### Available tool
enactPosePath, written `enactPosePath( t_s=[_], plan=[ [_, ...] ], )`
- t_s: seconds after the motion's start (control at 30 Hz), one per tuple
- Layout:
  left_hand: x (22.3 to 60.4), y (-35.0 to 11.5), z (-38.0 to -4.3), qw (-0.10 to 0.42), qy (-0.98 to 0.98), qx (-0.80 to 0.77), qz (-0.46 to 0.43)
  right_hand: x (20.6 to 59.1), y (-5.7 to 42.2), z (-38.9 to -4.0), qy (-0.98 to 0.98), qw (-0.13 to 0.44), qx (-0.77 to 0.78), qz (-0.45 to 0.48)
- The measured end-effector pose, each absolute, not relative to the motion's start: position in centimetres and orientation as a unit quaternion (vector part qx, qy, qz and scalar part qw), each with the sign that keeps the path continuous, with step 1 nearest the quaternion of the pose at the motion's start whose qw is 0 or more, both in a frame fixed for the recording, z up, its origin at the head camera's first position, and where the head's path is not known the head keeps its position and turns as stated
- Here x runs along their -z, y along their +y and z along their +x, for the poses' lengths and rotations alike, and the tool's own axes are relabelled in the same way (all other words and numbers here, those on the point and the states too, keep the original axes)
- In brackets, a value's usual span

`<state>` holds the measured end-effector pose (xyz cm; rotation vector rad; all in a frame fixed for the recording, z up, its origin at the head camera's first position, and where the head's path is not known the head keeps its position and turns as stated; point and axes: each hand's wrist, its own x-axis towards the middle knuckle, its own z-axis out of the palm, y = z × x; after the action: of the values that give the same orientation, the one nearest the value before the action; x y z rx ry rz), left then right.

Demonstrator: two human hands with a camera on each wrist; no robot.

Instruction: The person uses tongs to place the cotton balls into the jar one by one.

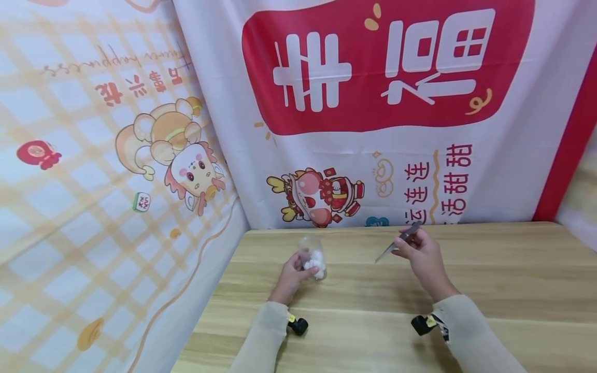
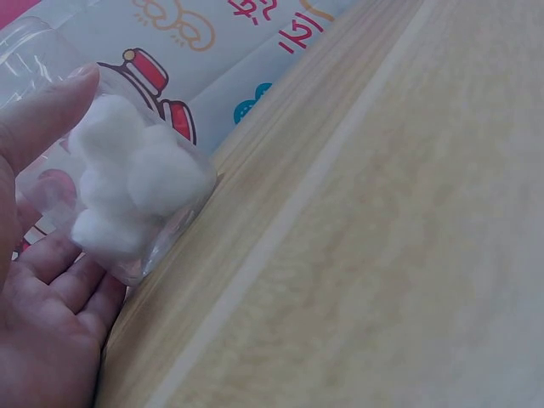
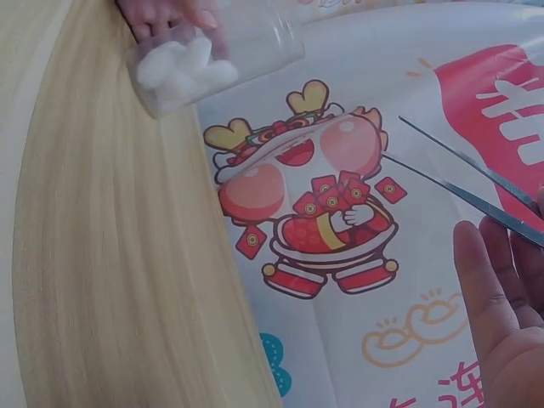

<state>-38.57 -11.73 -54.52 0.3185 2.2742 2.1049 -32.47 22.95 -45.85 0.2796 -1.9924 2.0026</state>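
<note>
A clear plastic jar (image 1: 311, 247) stands on the wooden table with several white cotton balls (image 2: 136, 174) in its lower part. My left hand (image 1: 296, 273) holds the jar from the near left side, thumb across its front and fingers round the wall. The jar's mouth is uncovered in the right wrist view. To the right, my right hand (image 1: 423, 255) pinches metal tweezers (image 1: 394, 248) above the table. Their two tips (image 3: 401, 118) stand apart with nothing between them, pointing down and left, some way from the jar.
The wooden table (image 1: 354, 300) ends at a hanging white and red printed cloth (image 1: 326, 145) behind it. Another printed cloth (image 1: 93, 207) hangs along the left side. Each sleeve carries a small black camera (image 1: 298, 326) at the wrist.
</note>
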Motion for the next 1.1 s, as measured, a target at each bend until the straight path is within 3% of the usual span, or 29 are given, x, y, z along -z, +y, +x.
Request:
enactPosePath(
  t_s=[0.47,0.73,0.97,1.1],
  plan=[
    [54.8,-11.4,-38.6,-0.009,0.729,-0.675,0.113,45.2,25.3,-32.0,-0.715,0.170,-0.672,0.087],
    [54.4,-11.5,-38.7,0.004,0.725,-0.680,0.111,45.3,27.1,-32.2,-0.761,0.177,-0.618,0.090],
    [52.3,-11.2,-37.0,0.019,0.738,-0.664,0.115,45.7,28.7,-31.9,-0.784,0.188,-0.585,0.083],
    [53.1,-11.4,-37.6,0.016,0.732,-0.672,0.112,45.4,29.3,-32.0,-0.797,0.183,-0.572,0.070]
  ],
)
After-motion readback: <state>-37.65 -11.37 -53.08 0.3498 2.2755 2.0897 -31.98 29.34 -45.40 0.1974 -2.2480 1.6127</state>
